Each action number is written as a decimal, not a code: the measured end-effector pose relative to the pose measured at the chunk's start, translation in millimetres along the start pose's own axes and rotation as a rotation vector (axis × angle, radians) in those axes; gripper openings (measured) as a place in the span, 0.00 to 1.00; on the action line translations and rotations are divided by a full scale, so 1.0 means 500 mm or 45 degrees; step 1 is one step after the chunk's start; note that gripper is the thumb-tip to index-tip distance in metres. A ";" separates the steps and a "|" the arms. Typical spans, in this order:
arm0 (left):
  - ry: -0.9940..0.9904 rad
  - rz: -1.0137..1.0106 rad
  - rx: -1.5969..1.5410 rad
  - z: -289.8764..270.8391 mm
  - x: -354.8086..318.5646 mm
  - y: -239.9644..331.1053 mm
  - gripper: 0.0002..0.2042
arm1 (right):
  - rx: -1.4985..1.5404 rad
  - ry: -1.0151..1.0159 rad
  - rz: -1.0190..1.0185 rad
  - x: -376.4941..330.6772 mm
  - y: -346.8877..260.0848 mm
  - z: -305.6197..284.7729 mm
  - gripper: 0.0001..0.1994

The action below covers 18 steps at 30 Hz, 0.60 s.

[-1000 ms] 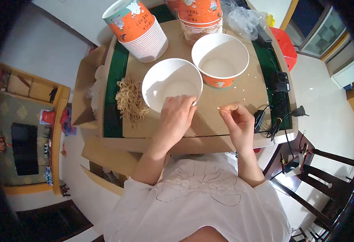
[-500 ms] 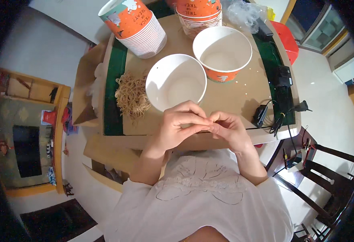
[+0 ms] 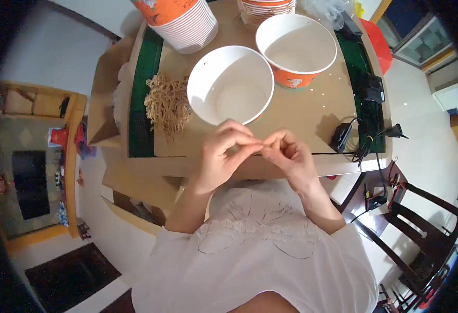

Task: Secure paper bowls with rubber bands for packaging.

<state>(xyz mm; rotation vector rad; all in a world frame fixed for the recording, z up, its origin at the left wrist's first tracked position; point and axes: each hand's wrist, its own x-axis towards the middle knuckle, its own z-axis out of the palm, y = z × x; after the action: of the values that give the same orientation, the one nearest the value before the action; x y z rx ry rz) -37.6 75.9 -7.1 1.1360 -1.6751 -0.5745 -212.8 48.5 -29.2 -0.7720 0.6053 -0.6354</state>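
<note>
My left hand [image 3: 222,156] and my right hand [image 3: 291,159] meet fingertip to fingertip just above the table's near edge. Both are closed in a pinch; whatever lies between the fingertips is too small to make out. Just beyond them a wide white paper bucket [image 3: 244,96] stands with its mouth up. Touching it at the right is a second bucket [image 3: 294,80], orange outside and white inside. Left of the near bucket lies a tangled heap of thin tan cords or loops [image 3: 169,107].
At the far left leans a tall stack of orange buckets [image 3: 192,31]; another stack [image 3: 268,8] is behind the pair. Crumpled clear plastic [image 3: 325,10] lies far right. Black adapters with cables [image 3: 341,136] sit by the right edge. Cardboard boxes [image 3: 104,104] flank the table's left side.
The view has tipped, so the table and buckets sit higher in the picture. My hands remain pinched together, with the right fingers slightly more curled.
</note>
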 end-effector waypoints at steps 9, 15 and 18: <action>0.107 -0.002 0.365 0.021 0.003 0.011 0.08 | -0.511 0.345 -0.656 0.009 0.026 0.034 0.06; 0.109 0.019 0.384 0.005 0.037 -0.004 0.09 | -0.871 0.676 -0.754 0.037 0.031 0.014 0.01; 0.067 0.001 0.447 -0.008 0.077 -0.043 0.05 | -0.683 0.658 -0.681 0.092 0.051 -0.038 0.03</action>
<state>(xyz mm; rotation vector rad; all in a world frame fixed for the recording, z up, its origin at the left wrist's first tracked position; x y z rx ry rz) -27.8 32.5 -4.9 1.3860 -1.7738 -0.2508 -188.4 21.6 -71.8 -1.3071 1.0807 -1.2097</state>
